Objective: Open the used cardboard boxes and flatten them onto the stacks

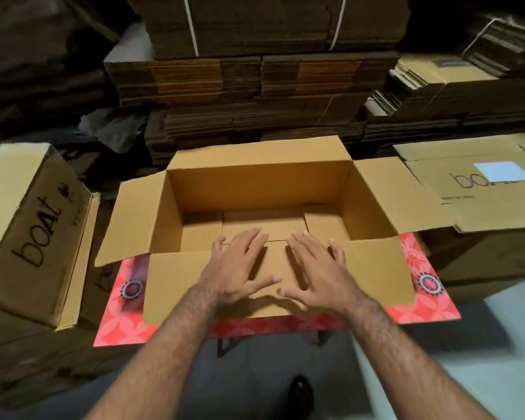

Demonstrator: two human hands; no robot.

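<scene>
From the head camera, we see the open cardboard box [259, 189] in the centre of the frame, standing on a small desk [425, 301] with a red patterned top. All four of its top flaps are folded outward, the near flap [176, 286] lying toward us over the desk's front edge. The inside is empty, and the bottom flaps are closed across the floor of the box.

We judge the box to be light and fairly stiff: corrugated board that keeps its shape until a seam is released, then folds readily along its creases. It should not be slippery or fragile, though a flap could tear if pulled hard. The bottom seam, or two opposite corners, looks like the sensible place to take hold.

Our left hand [240, 265] and right hand [315, 268] are at centre frame, side by side and just apart, palms down with the fingers spread wide and holding nothing. They are over the near flap, the fingertips reaching past the box's front rim; we cannot tell whether the palms press the flap or hover just above it. Both forearms reach forward from the bottom of the frame.

Flattened stacks [255, 95] fill the upper centre, and a flattened box [482, 189] lies at the right. A closed box marked "boat" [34, 225] sits at the left.
</scene>
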